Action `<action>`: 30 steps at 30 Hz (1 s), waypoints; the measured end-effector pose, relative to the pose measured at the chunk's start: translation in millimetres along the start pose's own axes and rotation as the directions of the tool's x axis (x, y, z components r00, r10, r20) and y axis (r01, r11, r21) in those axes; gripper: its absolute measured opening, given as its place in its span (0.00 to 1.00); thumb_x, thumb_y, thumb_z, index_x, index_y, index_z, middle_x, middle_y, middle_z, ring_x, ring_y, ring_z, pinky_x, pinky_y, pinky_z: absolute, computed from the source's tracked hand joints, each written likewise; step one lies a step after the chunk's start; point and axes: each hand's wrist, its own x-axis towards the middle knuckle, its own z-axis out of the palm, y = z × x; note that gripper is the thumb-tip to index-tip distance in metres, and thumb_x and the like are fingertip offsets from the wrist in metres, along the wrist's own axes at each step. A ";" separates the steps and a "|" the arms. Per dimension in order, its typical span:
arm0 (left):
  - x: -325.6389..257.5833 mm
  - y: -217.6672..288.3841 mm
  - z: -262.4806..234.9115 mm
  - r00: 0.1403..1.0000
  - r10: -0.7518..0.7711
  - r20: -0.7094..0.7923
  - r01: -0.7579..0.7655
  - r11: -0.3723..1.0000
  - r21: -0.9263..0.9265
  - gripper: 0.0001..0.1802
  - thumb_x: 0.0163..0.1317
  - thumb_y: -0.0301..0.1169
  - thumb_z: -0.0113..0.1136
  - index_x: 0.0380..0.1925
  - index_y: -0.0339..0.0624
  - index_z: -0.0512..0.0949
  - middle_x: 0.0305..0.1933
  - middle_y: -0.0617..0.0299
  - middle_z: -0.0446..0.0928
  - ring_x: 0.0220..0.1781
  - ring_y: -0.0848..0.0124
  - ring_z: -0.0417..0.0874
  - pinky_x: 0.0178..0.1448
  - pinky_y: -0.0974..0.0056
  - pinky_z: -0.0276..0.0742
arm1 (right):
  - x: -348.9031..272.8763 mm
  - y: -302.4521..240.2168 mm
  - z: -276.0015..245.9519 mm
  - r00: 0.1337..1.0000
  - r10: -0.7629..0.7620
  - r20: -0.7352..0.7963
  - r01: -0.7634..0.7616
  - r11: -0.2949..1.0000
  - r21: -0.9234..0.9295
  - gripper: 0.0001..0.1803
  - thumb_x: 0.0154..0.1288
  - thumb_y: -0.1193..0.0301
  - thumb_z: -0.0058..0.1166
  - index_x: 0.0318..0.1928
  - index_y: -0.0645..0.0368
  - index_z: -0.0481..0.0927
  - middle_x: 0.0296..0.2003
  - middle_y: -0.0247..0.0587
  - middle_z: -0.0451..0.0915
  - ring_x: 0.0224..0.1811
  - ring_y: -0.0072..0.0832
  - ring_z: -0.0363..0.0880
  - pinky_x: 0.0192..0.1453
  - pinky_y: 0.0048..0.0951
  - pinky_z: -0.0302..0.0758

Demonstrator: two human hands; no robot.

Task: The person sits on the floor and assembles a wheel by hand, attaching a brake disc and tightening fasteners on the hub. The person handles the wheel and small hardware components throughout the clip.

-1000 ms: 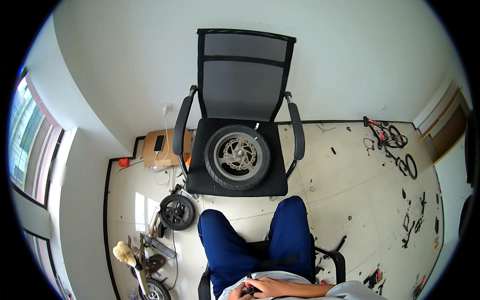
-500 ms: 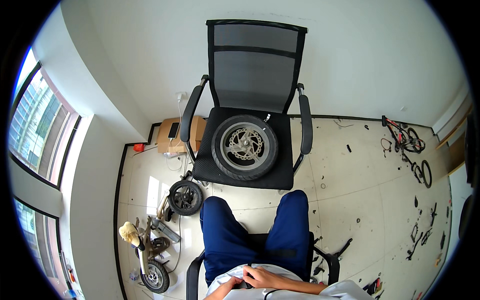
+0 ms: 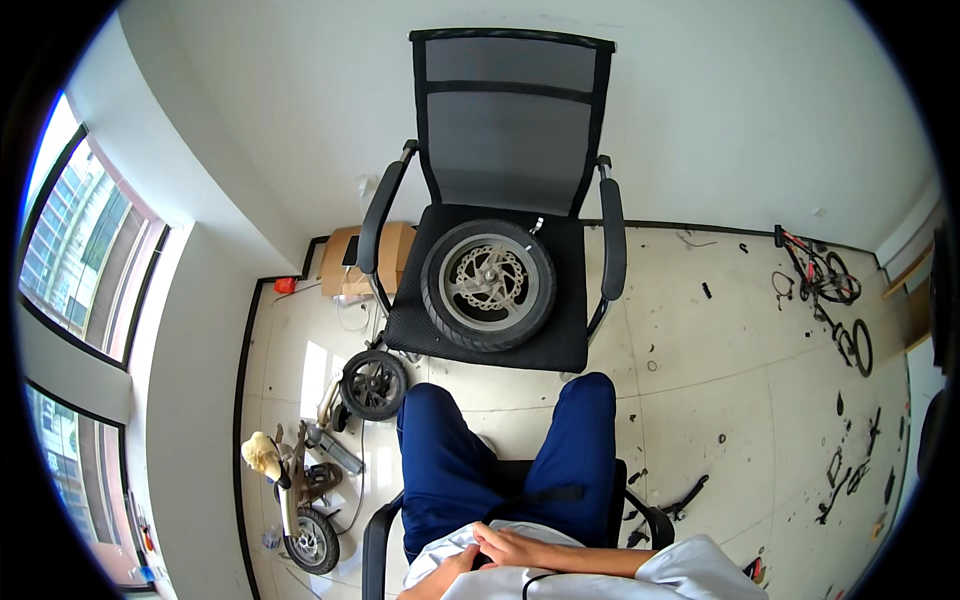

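At my lap, close against the pale shirt, my left hand (image 3: 455,568) and my right hand (image 3: 507,546) come together with fingers curled. A small dark thing (image 3: 483,562) shows between them, too covered to name. In front of my knees, a wheel with a black tyre (image 3: 541,296) lies flat on the seat of a black mesh office chair (image 3: 510,145). A silvery brake disc (image 3: 491,279) faces up at the wheel's middle. By the tyre's upper right edge the valve piece (image 3: 538,226) sticks out. Neither hand touches the wheel.
Left of the chair lie a cardboard box (image 3: 397,262), a second wheel (image 3: 374,385) and a partly dismantled scooter (image 3: 292,500). Bikes (image 3: 822,278) and several scattered parts (image 3: 690,495) lie on the floor at right. A window (image 3: 85,245) is on the left.
The view has shifted slightly, so the chair and wheel sit a little higher. My hands stay together at my lap, the right one a bit further left.
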 end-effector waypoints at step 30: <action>-30.1 29.4 2.6 0.796 0.447 -0.407 -0.408 0.894 0.185 0.17 0.53 0.22 0.68 0.45 0.38 0.83 0.45 0.57 0.83 0.42 0.55 0.88 0.46 0.57 0.87 | 9.6 -17.1 1.8 0.837 0.409 -0.363 -0.201 0.848 0.490 0.07 0.64 0.75 0.66 0.37 0.68 0.88 0.32 0.38 0.88 0.34 0.19 0.84 0.40 0.23 0.81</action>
